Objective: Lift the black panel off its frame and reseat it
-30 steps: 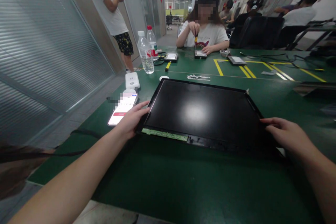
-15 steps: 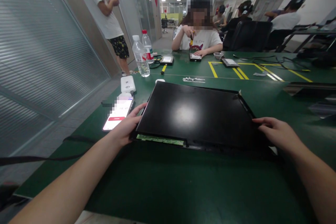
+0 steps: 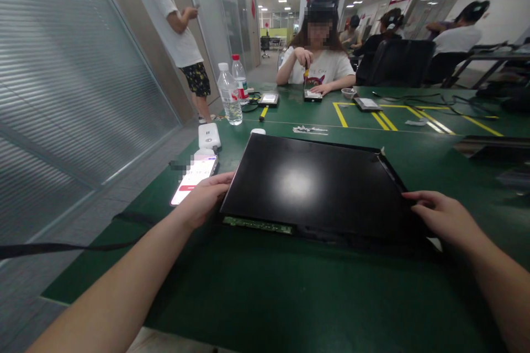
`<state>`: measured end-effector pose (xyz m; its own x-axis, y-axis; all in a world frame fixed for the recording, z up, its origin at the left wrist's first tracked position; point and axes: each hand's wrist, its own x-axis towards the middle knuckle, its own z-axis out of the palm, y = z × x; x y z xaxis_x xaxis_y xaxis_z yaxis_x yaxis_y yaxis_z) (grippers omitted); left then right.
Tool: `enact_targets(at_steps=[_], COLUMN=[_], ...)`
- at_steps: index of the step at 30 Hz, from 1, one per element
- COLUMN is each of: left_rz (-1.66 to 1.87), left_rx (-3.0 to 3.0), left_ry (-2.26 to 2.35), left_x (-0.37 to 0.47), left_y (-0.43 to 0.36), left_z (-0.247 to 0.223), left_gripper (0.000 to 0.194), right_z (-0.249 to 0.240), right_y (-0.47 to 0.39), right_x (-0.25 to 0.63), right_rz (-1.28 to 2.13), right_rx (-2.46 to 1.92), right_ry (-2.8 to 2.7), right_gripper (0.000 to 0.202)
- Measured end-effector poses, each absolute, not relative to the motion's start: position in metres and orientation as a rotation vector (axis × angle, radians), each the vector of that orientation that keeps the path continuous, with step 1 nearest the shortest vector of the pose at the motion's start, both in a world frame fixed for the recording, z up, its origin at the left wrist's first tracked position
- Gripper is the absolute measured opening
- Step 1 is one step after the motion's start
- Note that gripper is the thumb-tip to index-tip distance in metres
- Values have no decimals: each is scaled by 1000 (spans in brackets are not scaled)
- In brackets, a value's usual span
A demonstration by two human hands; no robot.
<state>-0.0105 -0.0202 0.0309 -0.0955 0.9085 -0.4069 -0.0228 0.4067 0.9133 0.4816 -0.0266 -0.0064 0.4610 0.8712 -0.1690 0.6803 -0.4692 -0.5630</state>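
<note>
A black LCD panel (image 3: pixel 306 187) with a glossy face and a dark frame is held face up over the green table. Along its near left edge shows a strip of green circuit board (image 3: pixel 256 225). My left hand (image 3: pixel 207 198) grips the panel's left edge, fingers partly hidden beneath it. On the opposite side, my right hand (image 3: pixel 439 212) pinches the right edge between thumb and fingers. A lit phone (image 3: pixel 196 176) lies just beyond my left hand, close to a white power bank (image 3: pixel 209 136).
Two water bottles (image 3: pixel 230 94) stand at the back left. Across the table (image 3: pixel 290 298) a person (image 3: pixel 317 63) holds a screwdriver (image 3: pixel 306 74) to a hard drive (image 3: pixel 312 96). Other drives and cables lie nearby. Dark flat parts (image 3: pixel 492 149) rest at the right.
The view has shifted slightly, so everything appears a little further right and lower. The panel's near edge looks slightly more turned away, its circuit strip narrower. Both hands keep their hold.
</note>
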Motion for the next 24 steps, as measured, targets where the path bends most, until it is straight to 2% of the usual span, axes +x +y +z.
enact_targets(at_steps=[3, 11, 24], left_rz=[887, 584, 820], left_rx=[1027, 1597, 1813], left_ry=[1525, 1837, 1665], left_x=[-19, -23, -29], left_y=[-17, -23, -17], left_z=[33, 29, 6], left_gripper=[22, 53, 61], right_z=[-12, -23, -41], right_y=[-25, -23, -19], right_x=[486, 490, 489], right_rz=[580, 552, 505], right_rx=[-2265, -2137, -1926], right_ry=[-1325, -1402, -1314], right_gripper=[50, 56, 51])
